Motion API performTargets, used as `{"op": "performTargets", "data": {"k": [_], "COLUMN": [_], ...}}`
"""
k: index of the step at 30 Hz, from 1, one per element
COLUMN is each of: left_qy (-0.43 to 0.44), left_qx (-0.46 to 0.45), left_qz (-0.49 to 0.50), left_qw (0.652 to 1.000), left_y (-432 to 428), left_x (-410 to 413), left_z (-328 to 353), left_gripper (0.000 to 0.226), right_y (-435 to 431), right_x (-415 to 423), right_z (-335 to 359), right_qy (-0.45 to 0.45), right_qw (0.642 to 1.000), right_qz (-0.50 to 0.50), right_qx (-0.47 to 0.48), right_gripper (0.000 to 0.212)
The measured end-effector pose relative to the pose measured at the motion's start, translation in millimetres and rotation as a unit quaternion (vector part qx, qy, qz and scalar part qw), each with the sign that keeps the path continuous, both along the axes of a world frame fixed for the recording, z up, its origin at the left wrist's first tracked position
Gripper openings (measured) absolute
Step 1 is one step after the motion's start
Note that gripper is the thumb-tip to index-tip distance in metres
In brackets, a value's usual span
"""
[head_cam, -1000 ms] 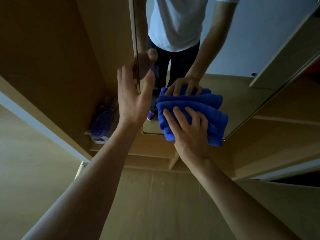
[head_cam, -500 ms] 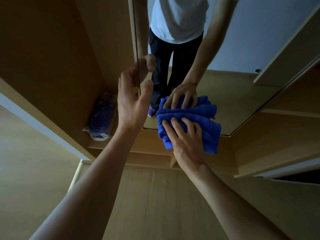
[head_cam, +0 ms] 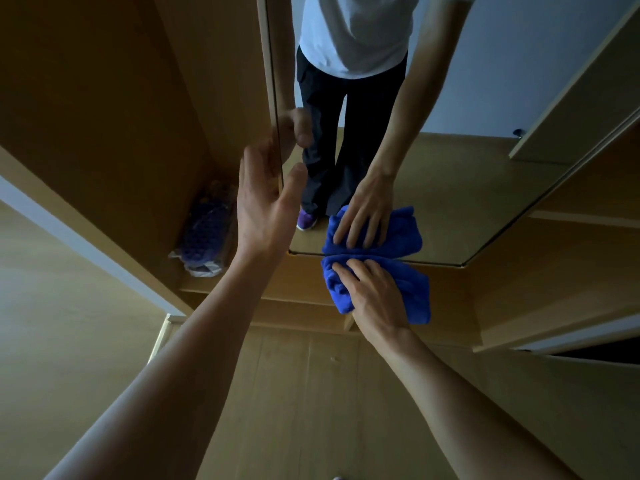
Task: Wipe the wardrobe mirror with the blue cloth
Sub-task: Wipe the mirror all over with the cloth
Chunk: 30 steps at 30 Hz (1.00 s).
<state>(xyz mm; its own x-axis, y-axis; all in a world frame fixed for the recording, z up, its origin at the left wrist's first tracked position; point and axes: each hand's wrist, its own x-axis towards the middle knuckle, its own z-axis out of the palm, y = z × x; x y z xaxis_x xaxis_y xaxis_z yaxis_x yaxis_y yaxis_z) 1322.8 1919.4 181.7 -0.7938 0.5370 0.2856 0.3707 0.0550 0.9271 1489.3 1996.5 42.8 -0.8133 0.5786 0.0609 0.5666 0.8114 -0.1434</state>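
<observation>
The wardrobe mirror (head_cam: 450,188) is a tall pane on a wooden door, and it reflects a person's legs, arms and the cloth. A folded blue cloth (head_cam: 415,292) lies against the door at the mirror's bottom edge, half over the glass and half over the wood below. My right hand (head_cam: 374,296) presses the cloth flat with straight, spread fingers. My left hand (head_cam: 263,209) holds the mirror door's left edge, thumb on the glass side and fingers behind it.
A clear plastic bag with something purple (head_cam: 204,237) lies on the wardrobe's bottom shelf, left of the door. The wardrobe's inner panel (head_cam: 104,116) rises at the left. Light wooden floor (head_cam: 311,393) lies below. Another wooden panel (head_cam: 554,271) stands to the right.
My right hand has slid the cloth down the glass to the mirror's bottom edge. My left hand has kept its hold on the door edge.
</observation>
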Motion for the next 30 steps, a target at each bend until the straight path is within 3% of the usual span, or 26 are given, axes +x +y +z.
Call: {"op": "performTargets", "data": {"k": [4,8,15,24,30], "left_qy": [-0.019,-0.008,-0.014,0.033,0.162], "left_qx": [-0.038,-0.075,-0.132,-0.102,-0.106], "left_qz": [-0.02,-0.036,-0.06,0.017,-0.065], "left_qw": [0.999,0.996,0.989,0.994,0.979], "left_y": [-5,-14,-29,-56,-57], "left_x": [4,12,26,80,115], "left_z": [7,20,53,88,133], "left_gripper": [0.042,0.064,0.083,0.06,0.069], "right_y": [5,8,9,-1,-7], "right_x": [16,35,60,76,81], "right_z": [30,74,162,253,321], "right_qy": [-0.023,-0.003,0.041,0.091,0.095], "right_qw": [0.998,0.999,0.998,0.992,0.987], "right_qz": [0.016,0.018,0.044,0.081,0.088], "right_qx": [-0.06,-0.035,-0.014,0.04,0.1], "right_gripper": [0.056,0.063,0.055,0.056,0.066]}}
